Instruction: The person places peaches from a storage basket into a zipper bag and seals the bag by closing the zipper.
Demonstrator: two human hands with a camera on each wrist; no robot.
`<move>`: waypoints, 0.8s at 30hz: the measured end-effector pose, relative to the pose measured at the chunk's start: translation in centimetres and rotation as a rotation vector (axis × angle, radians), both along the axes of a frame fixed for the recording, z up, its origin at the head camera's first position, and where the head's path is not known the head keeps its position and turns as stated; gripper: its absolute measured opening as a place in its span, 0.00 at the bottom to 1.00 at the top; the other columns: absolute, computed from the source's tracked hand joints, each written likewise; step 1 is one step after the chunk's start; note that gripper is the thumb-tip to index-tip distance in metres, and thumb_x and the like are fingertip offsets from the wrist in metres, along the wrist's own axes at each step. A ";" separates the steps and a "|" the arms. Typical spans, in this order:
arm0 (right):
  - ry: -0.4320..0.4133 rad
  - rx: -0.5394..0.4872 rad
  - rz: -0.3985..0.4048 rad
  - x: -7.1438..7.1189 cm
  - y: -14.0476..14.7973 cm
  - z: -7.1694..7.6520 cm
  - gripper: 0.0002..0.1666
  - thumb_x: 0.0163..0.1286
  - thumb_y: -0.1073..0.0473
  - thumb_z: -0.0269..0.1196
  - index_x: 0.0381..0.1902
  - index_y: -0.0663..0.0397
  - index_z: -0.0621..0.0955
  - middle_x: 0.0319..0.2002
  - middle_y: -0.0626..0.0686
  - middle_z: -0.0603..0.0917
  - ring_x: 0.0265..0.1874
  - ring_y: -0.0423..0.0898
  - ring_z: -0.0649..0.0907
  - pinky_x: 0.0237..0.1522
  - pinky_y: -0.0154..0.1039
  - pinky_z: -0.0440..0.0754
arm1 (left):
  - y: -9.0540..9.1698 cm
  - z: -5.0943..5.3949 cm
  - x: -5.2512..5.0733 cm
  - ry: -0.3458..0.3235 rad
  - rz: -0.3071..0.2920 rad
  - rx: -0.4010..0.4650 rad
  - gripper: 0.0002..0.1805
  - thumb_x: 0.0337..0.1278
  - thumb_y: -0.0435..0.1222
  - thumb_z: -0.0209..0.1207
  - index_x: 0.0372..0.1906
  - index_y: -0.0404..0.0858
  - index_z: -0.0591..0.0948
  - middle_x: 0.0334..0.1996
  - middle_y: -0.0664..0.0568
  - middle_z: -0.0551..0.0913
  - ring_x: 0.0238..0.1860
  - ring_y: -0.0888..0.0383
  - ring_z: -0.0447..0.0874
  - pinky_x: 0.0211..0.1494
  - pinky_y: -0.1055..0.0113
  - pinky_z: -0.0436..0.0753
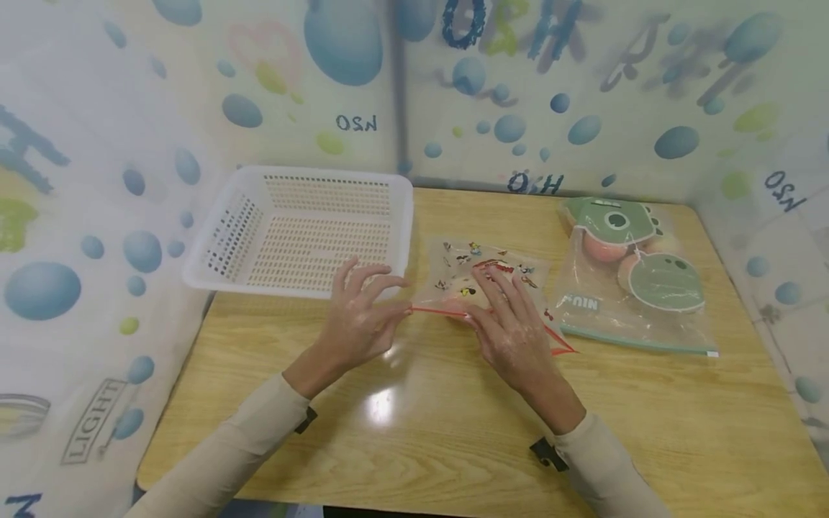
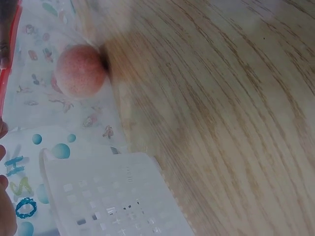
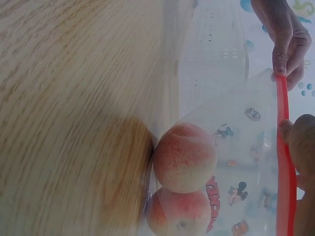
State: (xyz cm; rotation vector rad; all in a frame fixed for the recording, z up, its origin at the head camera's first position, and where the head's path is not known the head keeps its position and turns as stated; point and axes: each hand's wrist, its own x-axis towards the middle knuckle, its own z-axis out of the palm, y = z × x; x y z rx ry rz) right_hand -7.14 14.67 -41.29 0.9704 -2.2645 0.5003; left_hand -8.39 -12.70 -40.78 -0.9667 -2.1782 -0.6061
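A clear zip bag (image 1: 437,267) printed with cartoon figures lies in front of me, its red zip strip (image 1: 440,311) towards me. In the right wrist view two peaches, one (image 3: 184,157) above another (image 3: 178,211), show through the plastic. The left wrist view shows a single peach (image 2: 81,71) in the bag. My left hand (image 1: 356,314) pinches the left end of the strip between thumb and forefinger, the other fingers spread. Farther right along the strip, my right hand (image 1: 516,337) pinches it with the thumb, its fingers reaching over the bag.
At the back left stands a white perforated basket (image 1: 330,173), close to my left hand. A second zip bag (image 1: 635,327) with a green zip and dinosaur print lies at the right, holding several peaches (image 1: 605,250). Printed curtains (image 1: 453,108) surround the wooden table (image 1: 421,446).
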 end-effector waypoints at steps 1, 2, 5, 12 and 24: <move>-0.002 0.005 -0.004 0.0 0.0 0.0 0.26 0.83 0.54 0.48 0.43 0.67 0.87 0.71 0.64 0.70 0.71 0.63 0.67 0.67 0.68 0.63 | 0.0 0.0 0.0 0.000 0.000 0.001 0.08 0.59 0.39 0.62 0.30 0.42 0.90 0.48 0.49 0.85 0.57 0.43 0.78 0.68 0.32 0.59; -0.002 0.007 -0.008 0.0 0.1 0.0 0.26 0.83 0.53 0.48 0.43 0.67 0.87 0.71 0.64 0.70 0.71 0.63 0.67 0.67 0.68 0.64 | 0.0 0.0 0.0 0.000 -0.001 0.003 0.08 0.59 0.39 0.62 0.30 0.42 0.90 0.48 0.48 0.85 0.57 0.42 0.78 0.68 0.32 0.59; -0.007 0.014 -0.016 0.1 0.2 -0.1 0.27 0.84 0.52 0.47 0.43 0.66 0.87 0.72 0.64 0.69 0.72 0.63 0.66 0.67 0.68 0.64 | -0.1 0.0 0.0 0.000 0.000 0.011 0.08 0.58 0.39 0.63 0.30 0.42 0.90 0.48 0.48 0.85 0.57 0.42 0.78 0.68 0.32 0.58; -0.016 -0.009 -0.017 0.1 0.6 -0.2 0.25 0.83 0.53 0.50 0.39 0.67 0.86 0.73 0.62 0.67 0.72 0.62 0.66 0.71 0.64 0.59 | -0.2 -0.2 -0.1 -0.016 -0.002 0.025 0.08 0.58 0.38 0.63 0.30 0.42 0.90 0.47 0.47 0.85 0.57 0.41 0.78 0.69 0.31 0.57; 0.029 -0.031 -0.020 0.1 1.2 -0.3 0.22 0.81 0.54 0.52 0.37 0.66 0.85 0.68 0.66 0.73 0.68 0.65 0.70 0.70 0.64 0.60 | -0.2 0.0 -0.3 0.015 -0.003 0.012 0.09 0.60 0.39 0.62 0.28 0.43 0.89 0.47 0.48 0.85 0.56 0.41 0.78 0.67 0.30 0.58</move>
